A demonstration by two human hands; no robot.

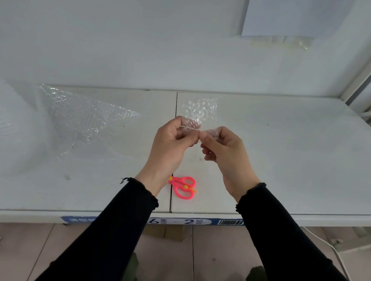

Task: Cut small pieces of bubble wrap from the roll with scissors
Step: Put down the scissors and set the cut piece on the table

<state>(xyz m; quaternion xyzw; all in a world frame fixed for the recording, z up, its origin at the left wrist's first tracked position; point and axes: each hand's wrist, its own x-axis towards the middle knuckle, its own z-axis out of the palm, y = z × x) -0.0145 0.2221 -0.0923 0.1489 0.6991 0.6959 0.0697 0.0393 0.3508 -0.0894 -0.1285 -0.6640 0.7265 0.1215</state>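
Observation:
A small clear piece of bubble wrap (199,112) is held up above the white table (289,159). My left hand (170,146) and my right hand (223,150) both pinch its lower edge, fingertips almost touching. The big bubble wrap roll (6,126) lies at the far left, its loose end (86,119) spread out toward the middle of the table. Pink scissors (184,187) with yellow parts lie on the table near the front edge, below my left wrist, partly hidden by it.
A white wall stands close behind the table, with a sheet of paper (285,15) stuck on it at the upper right. A blue label strip (196,222) runs along the table's front edge. A white cable (327,244) hangs at the lower right over the tiled floor.

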